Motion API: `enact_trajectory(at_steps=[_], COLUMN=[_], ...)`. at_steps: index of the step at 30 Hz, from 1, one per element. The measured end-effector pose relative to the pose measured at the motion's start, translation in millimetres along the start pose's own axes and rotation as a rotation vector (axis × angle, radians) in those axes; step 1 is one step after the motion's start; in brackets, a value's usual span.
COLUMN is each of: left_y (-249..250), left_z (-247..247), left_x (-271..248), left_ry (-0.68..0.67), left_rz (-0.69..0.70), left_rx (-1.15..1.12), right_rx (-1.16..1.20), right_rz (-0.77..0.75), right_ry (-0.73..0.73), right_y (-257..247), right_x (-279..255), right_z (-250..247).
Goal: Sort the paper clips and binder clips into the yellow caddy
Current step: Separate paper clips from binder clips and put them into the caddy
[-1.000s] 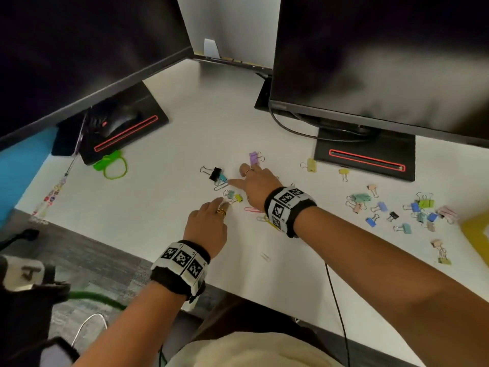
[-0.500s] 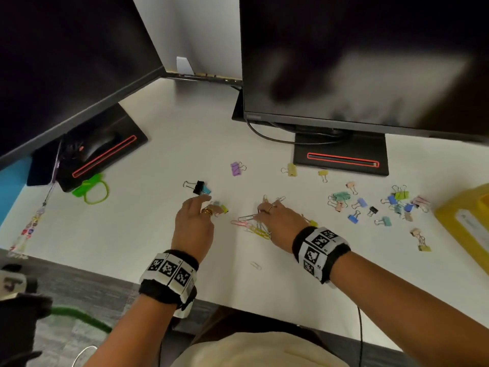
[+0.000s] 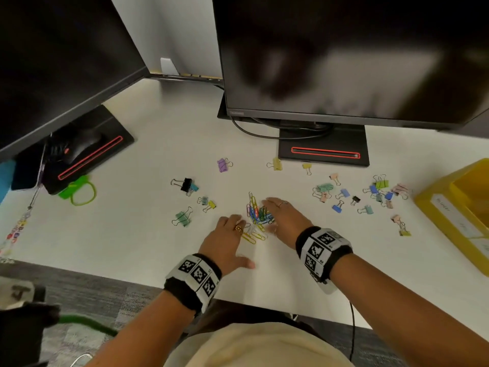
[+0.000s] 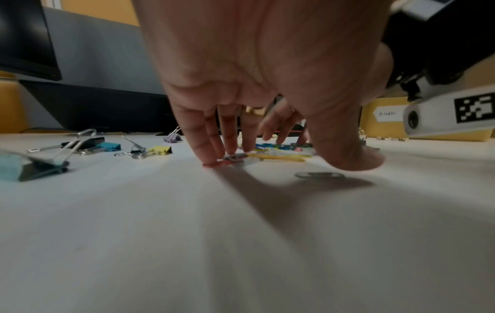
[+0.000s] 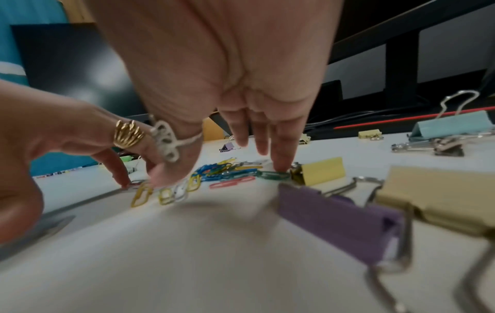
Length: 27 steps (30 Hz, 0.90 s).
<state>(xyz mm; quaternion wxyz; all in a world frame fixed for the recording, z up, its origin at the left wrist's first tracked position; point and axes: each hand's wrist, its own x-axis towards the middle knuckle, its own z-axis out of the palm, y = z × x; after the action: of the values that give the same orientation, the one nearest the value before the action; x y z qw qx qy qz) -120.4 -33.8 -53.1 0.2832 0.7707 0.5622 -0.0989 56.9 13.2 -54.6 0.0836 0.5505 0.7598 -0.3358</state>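
Note:
A heap of coloured paper clips (image 3: 258, 213) lies mid-desk between my two hands. My left hand (image 3: 234, 235) presses flat on the heap's near-left side, its straight fingers (image 4: 211, 148) on the clips (image 4: 275, 157). My right hand (image 3: 276, 215) cups the heap's right side, straight fingertips (image 5: 278, 163) on the desk beside the clips (image 5: 227, 171). Neither hand holds anything. One silver paper clip (image 4: 318, 175) lies under my left thumb. Pastel binder clips (image 3: 344, 193) are scattered to the right. The yellow caddy (image 3: 444, 207) stands at the right edge, labelled "Binder" (image 4: 387, 113).
Two dark monitors on black stands (image 3: 322, 152) fill the back. More binder clips lie left of the heap: black and teal (image 3: 186, 184), green (image 3: 182, 217), purple (image 3: 222, 165). A purple binder clip (image 5: 340, 218) and a tan one (image 5: 442, 194) sit close to my right wrist. A green band (image 3: 79, 193) lies far left.
My right hand drew back from the far left to the desk's middle, and my left hand slid right. The spread-out paper clips now sit bunched in one heap between both hands.

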Motion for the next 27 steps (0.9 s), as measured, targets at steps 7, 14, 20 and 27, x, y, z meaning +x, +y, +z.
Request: enact_trajectory(at_steps=[7,14,20,27], left_y=[8,12,17,25], left_z=[0,-5,-5,-8], left_x=[11,26,33,45], left_ry=[0.057,0.107,0.109,0.064], left_rz=[-0.146,-0.201,-0.187,-0.203], left_rx=[-0.139,-0.185,-0.122,-0.115], right_rx=[-0.085,-0.136,-0.175,-0.175], right_rz=[-0.009,-0.131,-0.076,-0.122], right_ry=[-0.031,-0.043,0.002,0.016], right_y=[-7,-9,10,3], right_x=[18,33,17,18], right_z=[-21,-26,-18,-15])
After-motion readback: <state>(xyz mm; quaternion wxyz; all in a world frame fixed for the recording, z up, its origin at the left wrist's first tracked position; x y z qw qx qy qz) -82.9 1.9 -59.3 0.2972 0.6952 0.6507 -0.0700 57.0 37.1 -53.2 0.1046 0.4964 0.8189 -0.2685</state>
